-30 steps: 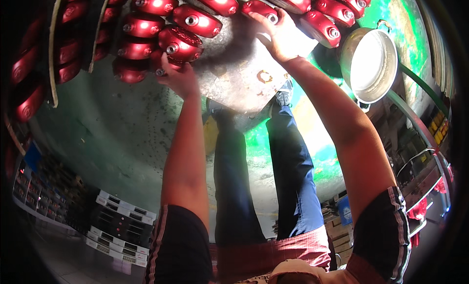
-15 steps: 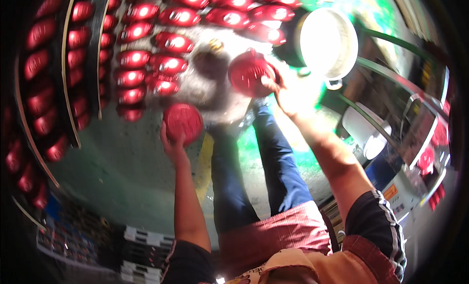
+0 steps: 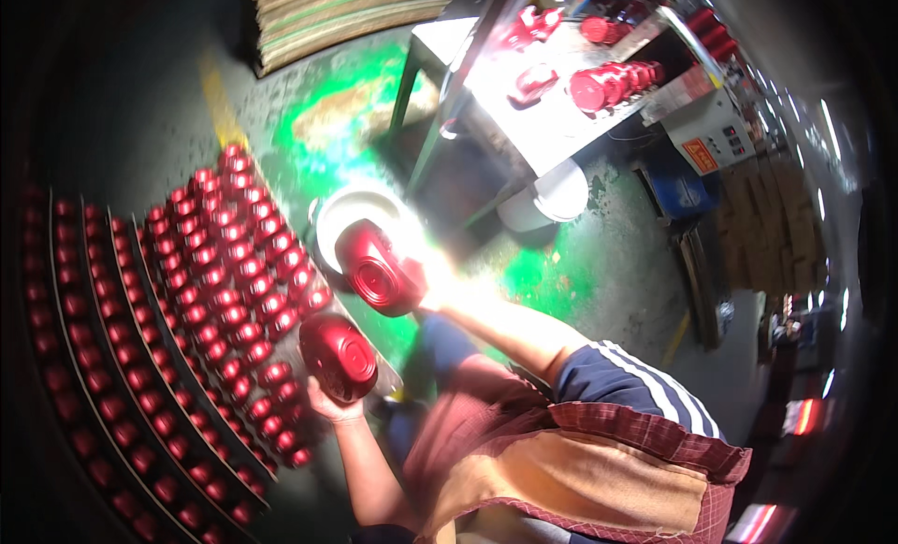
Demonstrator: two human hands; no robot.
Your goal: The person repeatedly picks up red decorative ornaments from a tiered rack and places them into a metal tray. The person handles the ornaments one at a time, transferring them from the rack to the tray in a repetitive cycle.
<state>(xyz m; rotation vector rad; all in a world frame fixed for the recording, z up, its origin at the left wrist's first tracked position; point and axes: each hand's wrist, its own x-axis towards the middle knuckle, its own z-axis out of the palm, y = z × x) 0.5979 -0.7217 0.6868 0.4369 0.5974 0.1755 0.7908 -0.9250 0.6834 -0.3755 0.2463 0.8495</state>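
My left hand (image 3: 333, 408) grips a glossy red metal cup-shaped part (image 3: 338, 356) from below, lifted over the floor. My right hand (image 3: 423, 284), partly washed out by glare, holds a second red part (image 3: 376, 268) higher up and to the right, just in front of a white bucket (image 3: 348, 210). Both parts are tilted with their round ends toward me. Left of them, many similar red parts (image 3: 220, 282) stand in rows on boards on the floor.
More boards of red parts (image 3: 75, 376) fill the left side. A metal workbench (image 3: 552, 104) with several red parts (image 3: 608, 81) stands at the upper right, a white tub (image 3: 559, 190) under it. Stacked flat boards (image 3: 346, 11) lie at the top. A blue crate (image 3: 678, 188) sits further right.
My view has swung away from the rows. Both hands have lifted a red part each off the boards and carried them up and to the right, toward the white bucket.
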